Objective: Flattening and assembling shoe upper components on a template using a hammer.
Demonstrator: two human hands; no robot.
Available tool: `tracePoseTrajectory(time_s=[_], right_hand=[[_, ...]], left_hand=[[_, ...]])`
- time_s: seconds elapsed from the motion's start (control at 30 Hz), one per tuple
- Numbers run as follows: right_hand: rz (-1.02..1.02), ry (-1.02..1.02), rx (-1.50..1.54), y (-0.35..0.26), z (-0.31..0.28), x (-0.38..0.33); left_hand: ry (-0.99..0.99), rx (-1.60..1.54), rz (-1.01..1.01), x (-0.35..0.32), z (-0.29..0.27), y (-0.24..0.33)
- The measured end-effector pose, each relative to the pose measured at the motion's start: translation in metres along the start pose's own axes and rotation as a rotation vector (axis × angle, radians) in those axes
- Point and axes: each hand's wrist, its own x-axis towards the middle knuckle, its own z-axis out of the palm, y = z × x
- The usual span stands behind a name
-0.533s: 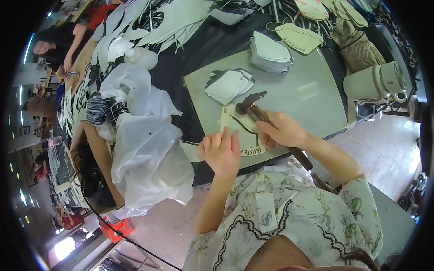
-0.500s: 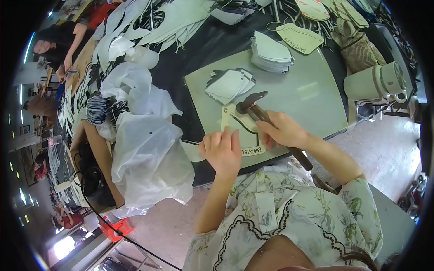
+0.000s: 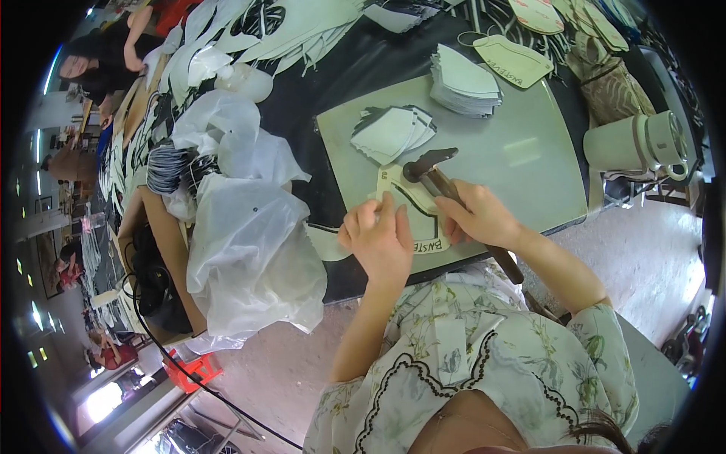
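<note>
My right hand [image 3: 482, 217] is closed round the dark wooden handle of a hammer [image 3: 504, 263]. The dark hammer head lies over the upper part of a cream template [image 3: 390, 178] with a curved slot and handwriting. My left hand [image 3: 378, 233] bears on the template's left side, index finger stretched out and thumb apart, the other fingers bent. What lies beneath its fingertips is hidden. Beside its wrist a pale piece with a dark edge strip [image 3: 327, 244] juts out to the left. Just beyond the hammer lies a fanned stack of pale cut pieces [image 3: 389, 136].
The grey-green board [image 3: 522, 181] also carries a taller stack of pale pieces [image 3: 463, 85]. Left stand a cloudy plastic bag [image 3: 249, 250] and a cardboard box [image 3: 162, 253]. At right is a pale tumbler [image 3: 628, 144]. A co-worker [image 3: 102, 64] sits at far left.
My left hand has shifted slightly, its fingers less flat and the index more stretched out. The hammer stays in my right hand, over the template. The whole view has shifted a little.
</note>
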Motion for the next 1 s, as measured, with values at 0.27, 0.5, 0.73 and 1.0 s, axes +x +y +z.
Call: tracePoseTrajectory(time_s=[0.27, 0.5, 0.73, 1.0], right_hand=[[-0.042, 0.042, -0.089, -0.004, 0.002, 0.000], [-0.049, 0.050, -0.063, -0.005, 0.003, -0.001], [0.024, -0.036, -0.022, -0.006, -0.004, 0.001], [-0.147, 0.061, -0.141, -0.005, -0.039, -0.033]], left_hand=[[-0.095, -0.422, -0.186, 0.016, 0.008, -0.011], [0.138, -0.813, -0.094, 0.005, -0.030, -0.003], [0.153, -0.019, -0.166, -0.028, -0.027, -0.094], [0.111, -0.655, -0.093, 0.044, -0.023, -0.053]])
